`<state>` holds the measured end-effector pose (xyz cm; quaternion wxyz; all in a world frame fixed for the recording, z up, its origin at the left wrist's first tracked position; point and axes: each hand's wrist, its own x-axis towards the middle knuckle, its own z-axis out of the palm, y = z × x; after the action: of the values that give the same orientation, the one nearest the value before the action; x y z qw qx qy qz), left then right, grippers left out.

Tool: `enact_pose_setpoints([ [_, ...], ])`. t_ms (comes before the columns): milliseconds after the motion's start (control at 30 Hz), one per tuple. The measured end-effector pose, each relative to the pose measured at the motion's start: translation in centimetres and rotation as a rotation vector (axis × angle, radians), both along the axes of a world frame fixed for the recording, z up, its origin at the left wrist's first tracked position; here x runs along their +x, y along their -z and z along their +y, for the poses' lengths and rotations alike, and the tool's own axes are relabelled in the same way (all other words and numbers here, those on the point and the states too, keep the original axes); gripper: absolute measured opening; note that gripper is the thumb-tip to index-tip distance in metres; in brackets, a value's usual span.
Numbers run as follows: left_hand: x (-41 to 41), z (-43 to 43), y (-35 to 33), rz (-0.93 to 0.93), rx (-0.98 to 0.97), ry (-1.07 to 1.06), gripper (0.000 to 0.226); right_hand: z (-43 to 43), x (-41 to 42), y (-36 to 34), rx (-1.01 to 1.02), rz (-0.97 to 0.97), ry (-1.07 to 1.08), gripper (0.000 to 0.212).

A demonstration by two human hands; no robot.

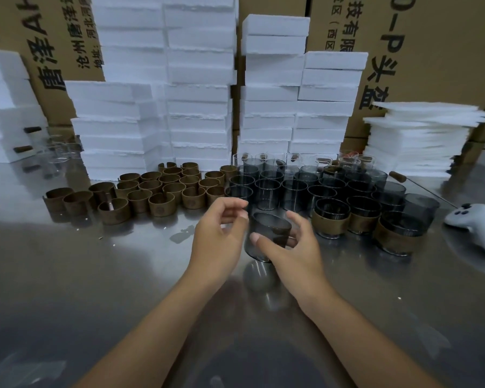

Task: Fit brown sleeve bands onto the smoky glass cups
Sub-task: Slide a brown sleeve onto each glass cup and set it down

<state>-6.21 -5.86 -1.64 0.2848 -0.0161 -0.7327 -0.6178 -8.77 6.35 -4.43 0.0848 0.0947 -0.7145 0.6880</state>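
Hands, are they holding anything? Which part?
The right hand grips a tilted smoky glass cup around its side wall; the left hand holds nothing.

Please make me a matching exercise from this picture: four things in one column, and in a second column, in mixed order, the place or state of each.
Things
1. held smoky cup
2. loose brown sleeve bands
3. banded cups
4. white controller

Places or states
A. lying at the right end of the table
B. standing in a group, left of the bare cups
C. tilted in the right hand, no band on it
D. upright at the right front of the cup group, a brown band round each

Pairs: 1-C, 2-B, 3-D, 4-A
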Motion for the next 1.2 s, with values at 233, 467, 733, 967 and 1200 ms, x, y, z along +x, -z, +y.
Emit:
enact_pose_setpoints([
  [233,2.2,0.9,-0.9,0.138,-0.215,0.087,0.029,0.4,0.5,-2.3,-0.078,0.043,-0.016,0.049],
  [467,2.0,0.3,0.1,0.095,-0.326,0.15,0.032,0.0,-0.2,-1.8,-0.15,0.052,-0.005,0.041],
  [733,1.1,-0.4,1.5,-0.062,-0.394,0.183,0.04,-0.4,-1.0,-0.3,-0.047,0.09,-0.008,0.046],
  [967,0.8,-0.4,1.7,-0.029,-0.334,0.186,0.05,-0.5,-1.1,-0.1,-0.011,0.1,0.005,0.049],
  [1200,0.7,-0.1,1.7,-0.008,-0.324,0.143,0.063,-0.9,-0.7,-0.2,0.024,0.047,-0.054,0.067],
])
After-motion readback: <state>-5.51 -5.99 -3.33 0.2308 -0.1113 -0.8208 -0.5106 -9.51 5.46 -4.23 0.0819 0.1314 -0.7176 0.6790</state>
